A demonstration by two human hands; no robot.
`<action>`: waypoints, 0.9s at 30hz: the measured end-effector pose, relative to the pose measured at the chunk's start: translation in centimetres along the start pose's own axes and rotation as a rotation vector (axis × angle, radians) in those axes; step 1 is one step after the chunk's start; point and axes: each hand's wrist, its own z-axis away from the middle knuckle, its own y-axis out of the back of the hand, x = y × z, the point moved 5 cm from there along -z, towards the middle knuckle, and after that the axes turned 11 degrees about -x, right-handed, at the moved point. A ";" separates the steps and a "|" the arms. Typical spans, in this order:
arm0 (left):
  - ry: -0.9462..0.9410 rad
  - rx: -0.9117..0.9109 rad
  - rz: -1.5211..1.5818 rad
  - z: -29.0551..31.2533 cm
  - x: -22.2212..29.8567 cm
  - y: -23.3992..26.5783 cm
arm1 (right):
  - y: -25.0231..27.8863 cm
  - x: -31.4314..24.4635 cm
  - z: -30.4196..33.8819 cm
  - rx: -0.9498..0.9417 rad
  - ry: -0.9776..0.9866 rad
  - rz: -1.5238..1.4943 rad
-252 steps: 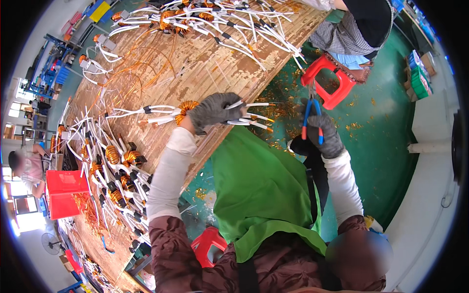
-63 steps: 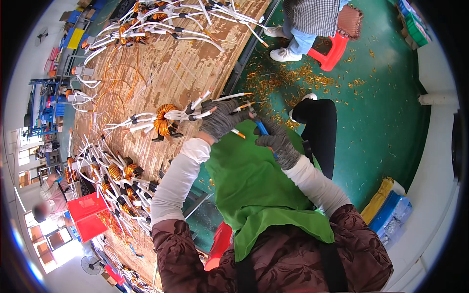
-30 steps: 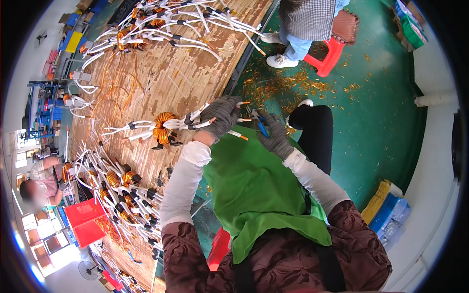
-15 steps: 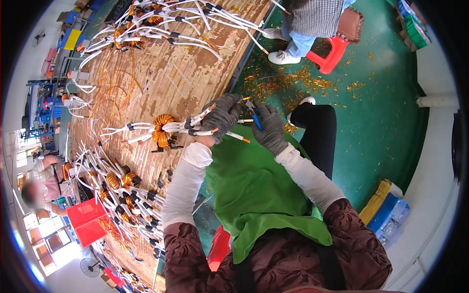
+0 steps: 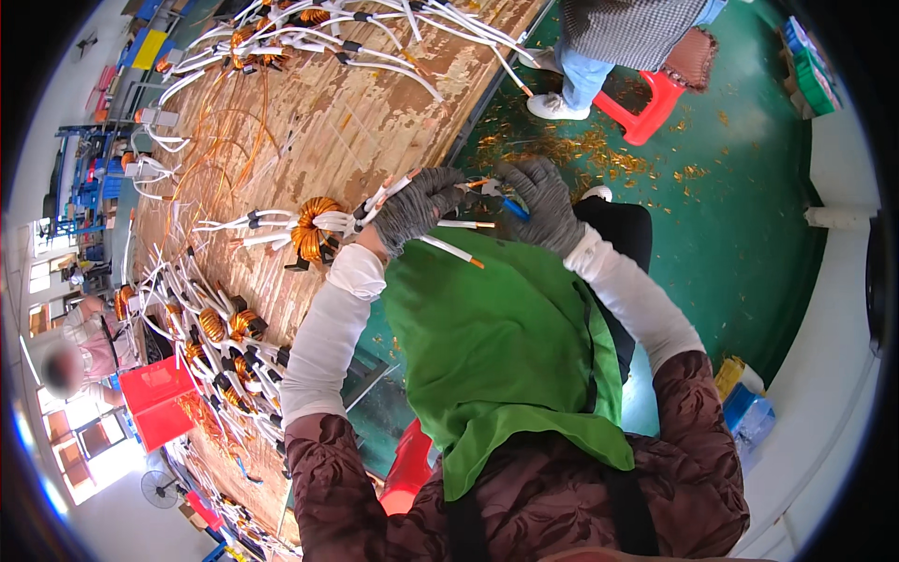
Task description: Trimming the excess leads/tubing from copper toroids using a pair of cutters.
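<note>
Left hand in grey knit glove, fingers curled tight round a bundle of white sleeved leads coming off an orange wound coil. Coil lying on the wooden workbench near its front edge, just left of the left hand, more white leads fanned out to its left. One white lead with a bare copper tip hanging down-right from the fist over the green apron. Right hand, also grey-gloved, closed round a blue-handled tool, tool tip at the lead ends just beside the left fingers; exact tool type too small to tell. Hands near each other, over the bench edge. White sleeve covers on both forearms. Further coils with white leads heaped along the bench's left side, another cluster at the far end. Copper scraps scattered on green floor. Red plastic stool with another person's legs at top. Red bin at lower left.
</note>
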 end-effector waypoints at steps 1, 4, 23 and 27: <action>0.003 0.001 -0.003 0.1 0.3 0.1 | 0.2 0.0 -0.5 0.017 0.096 0.068; 0.047 -0.017 0.149 0.2 -0.1 -0.3 | -0.1 0.8 -1.2 0.016 0.163 0.055; -0.019 0.101 -0.600 -1.0 1.5 -2.1 | -2.8 -1.3 5.2 -0.237 -0.580 -1.271; -0.067 0.113 -0.615 -0.8 1.8 -2.1 | -3.6 -1.6 5.7 -0.181 -0.538 -1.265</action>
